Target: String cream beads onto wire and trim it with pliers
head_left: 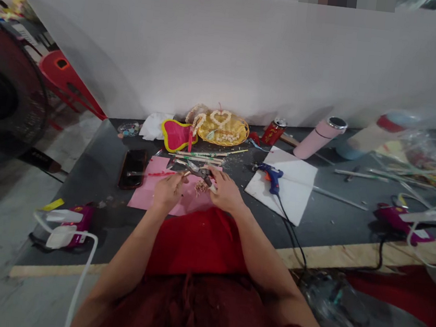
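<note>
My right hand [226, 189] is wrapped around a plier-like cutter [204, 173], whose dark metal jaws point left toward my other hand. Between the fingers of my left hand [170, 188] is a thin pale stick [187, 172], its end close to the jaws. Both hands are over a pink paper sheet [147, 193]. A small heap of short light-brown pieces [201, 187] lies on the paper between them. Just beyond, several patterned paper-like sticks [198, 158] lie side by side. The exact cutter type is too small to tell.
A phone [133, 168] lies left of the paper. Behind stand a yellow basket [223, 137] with beaded pieces, a red can [274, 131] and a pink bottle [319, 138]. A blue glue gun [273, 177] rests on white paper [296, 201], its cord running to the front edge.
</note>
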Demonstrator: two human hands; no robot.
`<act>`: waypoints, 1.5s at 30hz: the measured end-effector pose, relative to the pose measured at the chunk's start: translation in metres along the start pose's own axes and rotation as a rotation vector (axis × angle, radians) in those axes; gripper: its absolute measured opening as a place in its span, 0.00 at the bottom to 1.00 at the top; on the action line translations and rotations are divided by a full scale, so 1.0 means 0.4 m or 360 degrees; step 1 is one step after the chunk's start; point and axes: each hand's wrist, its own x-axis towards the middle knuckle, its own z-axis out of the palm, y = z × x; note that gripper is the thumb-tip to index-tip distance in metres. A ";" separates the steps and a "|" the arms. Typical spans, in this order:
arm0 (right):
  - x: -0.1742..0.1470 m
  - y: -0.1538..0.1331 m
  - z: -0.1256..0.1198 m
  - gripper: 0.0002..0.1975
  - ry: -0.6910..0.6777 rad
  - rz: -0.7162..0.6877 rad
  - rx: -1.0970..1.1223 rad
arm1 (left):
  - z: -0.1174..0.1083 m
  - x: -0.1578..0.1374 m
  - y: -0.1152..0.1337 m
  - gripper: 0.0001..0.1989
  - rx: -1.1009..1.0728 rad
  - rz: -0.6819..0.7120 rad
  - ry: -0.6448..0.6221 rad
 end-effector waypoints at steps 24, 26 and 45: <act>-0.002 -0.013 0.002 0.30 0.0030 0.0031 -0.0055 | 0.002 0.005 0.015 0.14 0.0066 -0.0127 0.0003; -0.002 -0.010 0.000 0.32 0.0007 0.0014 -0.0052 | -0.003 0.007 0.019 0.14 0.0066 -0.0143 -0.0042; -0.007 -0.024 0.005 0.30 -0.0008 0.0092 -0.0060 | -0.013 0.004 0.015 0.16 0.0066 -0.0132 -0.0040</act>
